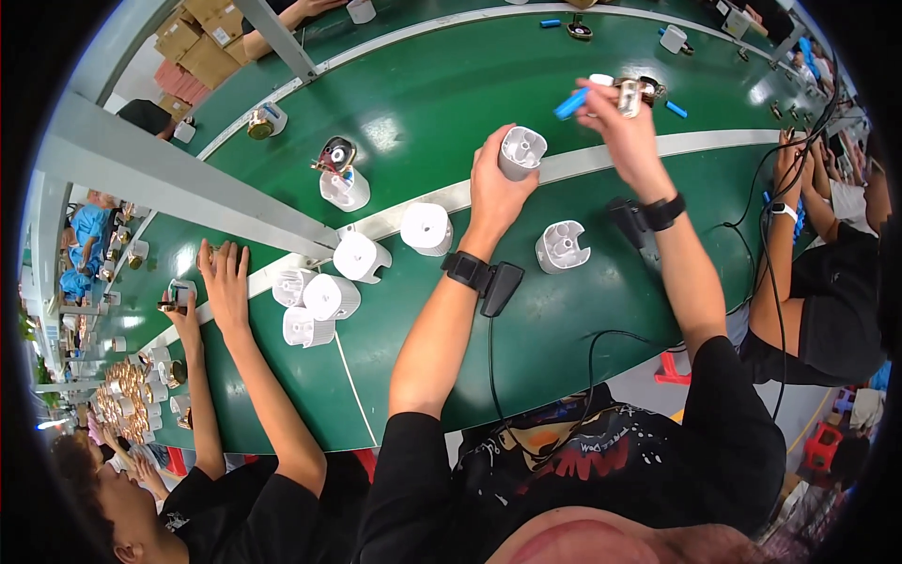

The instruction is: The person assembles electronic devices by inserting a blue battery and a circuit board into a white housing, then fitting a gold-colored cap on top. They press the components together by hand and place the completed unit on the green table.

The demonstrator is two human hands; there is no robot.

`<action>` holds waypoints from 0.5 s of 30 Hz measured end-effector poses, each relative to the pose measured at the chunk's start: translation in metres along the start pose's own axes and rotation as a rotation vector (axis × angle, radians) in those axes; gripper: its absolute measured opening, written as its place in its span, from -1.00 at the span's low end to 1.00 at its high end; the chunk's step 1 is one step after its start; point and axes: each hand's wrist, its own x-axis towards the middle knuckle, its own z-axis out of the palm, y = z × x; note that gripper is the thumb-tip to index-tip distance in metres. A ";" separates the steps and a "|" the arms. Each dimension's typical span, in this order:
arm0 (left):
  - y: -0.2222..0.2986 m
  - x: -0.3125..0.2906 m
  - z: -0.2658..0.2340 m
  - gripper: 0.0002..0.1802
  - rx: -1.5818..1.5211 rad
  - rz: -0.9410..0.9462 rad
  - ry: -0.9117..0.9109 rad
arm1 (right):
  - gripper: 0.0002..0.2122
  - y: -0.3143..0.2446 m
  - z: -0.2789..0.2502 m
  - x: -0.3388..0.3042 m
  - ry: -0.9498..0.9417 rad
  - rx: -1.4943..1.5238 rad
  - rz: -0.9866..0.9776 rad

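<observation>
My left hand is wrapped round a white plastic housing, held tilted over the pale strip with its open, ribbed end up. Past the strip, my right hand is slightly blurred and has a blue cylinder, battery-like in shape, at its fingertips. A pale and metallic part shows right at the same fingers; whether they grip it I cannot tell. Just behind lies a dark round component with coppery parts. Another white housing, notched at its side, stands between my forearms.
Several white housings cluster left of my left arm by a grey metal post. One housing has a wired part on top. A co-worker's hands work at left. Black cables hang at right. A blue cylinder lies beyond my right hand.
</observation>
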 end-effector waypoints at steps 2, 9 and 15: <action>0.002 0.002 0.002 -0.27 0.004 0.017 -0.009 | -0.76 0.007 0.018 -0.005 0.020 -0.253 -0.067; 0.006 0.002 0.003 -0.28 -0.030 -0.017 -0.031 | -0.76 0.029 0.010 -0.007 -0.073 -0.743 -0.346; 0.011 0.003 0.003 -0.29 0.013 -0.007 -0.031 | -0.80 0.021 0.016 -0.010 -0.070 -0.860 -0.495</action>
